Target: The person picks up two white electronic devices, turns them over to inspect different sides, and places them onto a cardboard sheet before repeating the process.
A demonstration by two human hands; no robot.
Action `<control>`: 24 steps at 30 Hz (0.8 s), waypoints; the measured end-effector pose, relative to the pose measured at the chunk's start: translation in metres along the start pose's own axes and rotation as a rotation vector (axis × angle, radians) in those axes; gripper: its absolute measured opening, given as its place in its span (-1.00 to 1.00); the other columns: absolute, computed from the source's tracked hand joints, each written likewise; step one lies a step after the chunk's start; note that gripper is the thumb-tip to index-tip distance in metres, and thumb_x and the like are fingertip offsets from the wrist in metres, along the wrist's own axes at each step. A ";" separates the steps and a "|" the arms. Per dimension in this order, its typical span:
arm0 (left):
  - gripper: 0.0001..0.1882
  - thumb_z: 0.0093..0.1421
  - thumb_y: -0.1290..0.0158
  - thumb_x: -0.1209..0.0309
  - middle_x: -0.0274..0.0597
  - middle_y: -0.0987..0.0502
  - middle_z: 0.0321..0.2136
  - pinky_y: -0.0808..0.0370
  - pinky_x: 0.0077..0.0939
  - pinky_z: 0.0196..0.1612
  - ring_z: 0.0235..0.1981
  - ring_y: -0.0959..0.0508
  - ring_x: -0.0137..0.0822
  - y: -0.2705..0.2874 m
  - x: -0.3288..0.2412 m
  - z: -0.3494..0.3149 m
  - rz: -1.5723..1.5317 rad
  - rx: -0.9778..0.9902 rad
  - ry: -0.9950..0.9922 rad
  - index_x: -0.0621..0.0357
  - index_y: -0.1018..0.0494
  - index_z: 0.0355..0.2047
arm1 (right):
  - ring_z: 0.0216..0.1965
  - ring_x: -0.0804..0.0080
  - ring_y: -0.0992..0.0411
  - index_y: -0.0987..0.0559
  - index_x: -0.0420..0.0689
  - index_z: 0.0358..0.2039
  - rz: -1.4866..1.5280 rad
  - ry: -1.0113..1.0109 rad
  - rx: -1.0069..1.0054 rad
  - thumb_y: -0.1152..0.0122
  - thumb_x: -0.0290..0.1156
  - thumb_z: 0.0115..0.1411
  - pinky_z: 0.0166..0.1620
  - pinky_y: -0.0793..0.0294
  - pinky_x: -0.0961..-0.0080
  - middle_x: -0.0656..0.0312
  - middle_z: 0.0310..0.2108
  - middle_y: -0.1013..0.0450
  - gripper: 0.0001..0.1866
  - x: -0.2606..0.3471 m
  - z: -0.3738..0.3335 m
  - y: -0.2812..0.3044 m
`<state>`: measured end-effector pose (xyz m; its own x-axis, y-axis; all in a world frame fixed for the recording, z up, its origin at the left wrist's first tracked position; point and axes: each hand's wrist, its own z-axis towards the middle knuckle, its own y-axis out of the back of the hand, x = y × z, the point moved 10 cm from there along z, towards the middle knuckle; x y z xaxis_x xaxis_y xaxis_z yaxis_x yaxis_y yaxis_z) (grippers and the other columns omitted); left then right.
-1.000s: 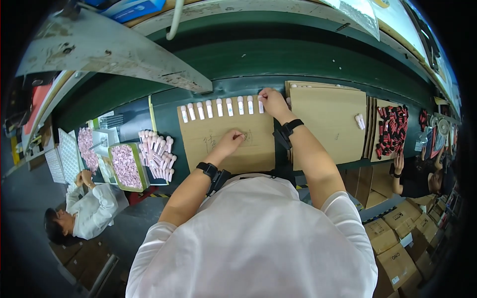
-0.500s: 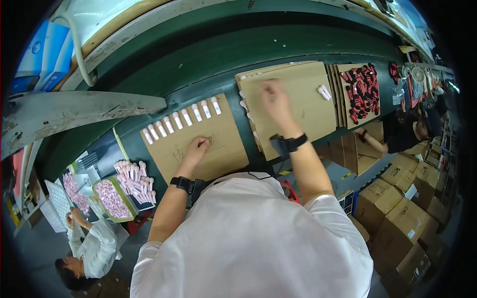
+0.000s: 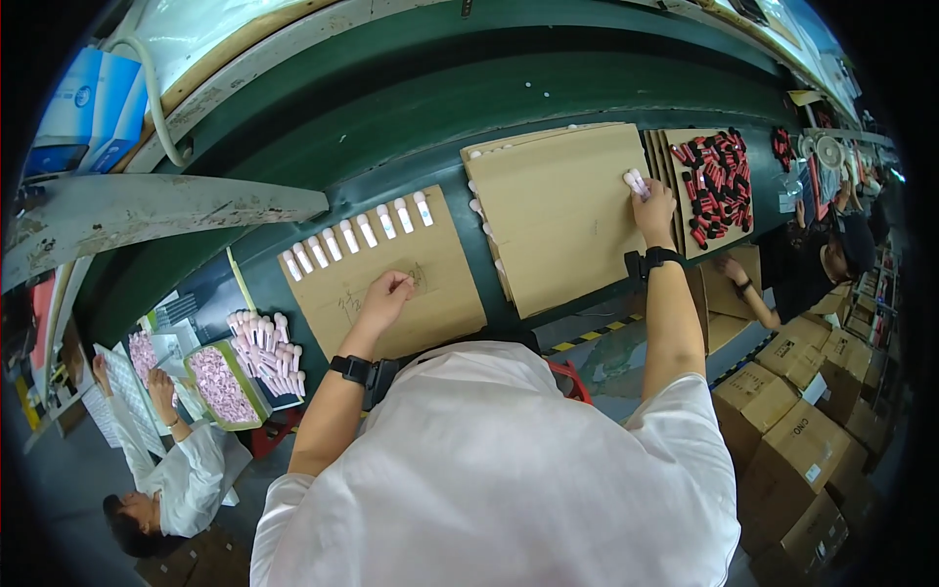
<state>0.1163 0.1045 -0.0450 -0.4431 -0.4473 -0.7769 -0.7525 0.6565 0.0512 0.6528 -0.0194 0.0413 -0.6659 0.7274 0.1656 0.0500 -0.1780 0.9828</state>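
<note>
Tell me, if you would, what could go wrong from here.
The right hand is at the loose pink pieces on the cardboard stack; one might slip or roll away. Other pink pieces poke out at the stack's left edge, so a bump could dislodge them.

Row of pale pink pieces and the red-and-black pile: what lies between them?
In the head view, stacked cardboard, with the right hand at other pale pink pieces on it, and a dark worktop strip beside the left cardboard sheet.
</note>
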 end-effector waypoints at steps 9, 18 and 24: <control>-0.82 0.24 -0.05 0.41 -0.32 -0.50 -0.43 -0.41 -0.65 -0.29 -0.41 -0.44 -0.53 0.003 -0.096 -0.040 -0.061 -0.018 -0.255 0.27 -0.43 -0.24 | -0.31 0.34 -0.48 -0.46 -0.20 -0.12 0.594 0.433 0.313 -0.24 -0.54 0.04 -0.21 -0.46 0.49 0.12 -0.30 -0.50 -0.65 0.213 -0.099 0.094; -0.74 0.14 -0.16 0.51 -0.29 -0.52 -0.32 -0.44 -0.62 -0.19 -0.28 -0.49 -0.52 -0.008 -0.204 -0.142 -0.260 0.114 -0.397 0.30 -0.42 -0.16 | -0.25 0.23 -0.45 -0.53 -0.15 -0.21 0.641 1.032 0.175 -0.33 -0.59 -0.11 -0.19 -0.45 0.34 0.16 -0.31 -0.49 -0.62 0.374 -0.222 0.205; -0.74 0.09 -0.18 0.55 -0.27 -0.53 -0.28 -0.46 -0.60 -0.16 -0.24 -0.51 -0.51 0.016 -0.204 -0.195 -0.290 0.024 -0.478 0.29 -0.45 -0.19 | -0.27 0.24 -0.43 -0.53 -0.17 -0.21 0.826 1.147 0.202 -0.33 -0.60 -0.15 -0.22 -0.41 0.39 0.15 -0.30 -0.47 -0.60 0.397 -0.254 0.243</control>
<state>0.1003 0.0880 0.2366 0.0549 -0.2905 -0.9553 -0.7969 0.5637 -0.2172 0.2115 0.0580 0.3255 -0.6124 -0.4837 0.6253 0.7520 -0.1126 0.6494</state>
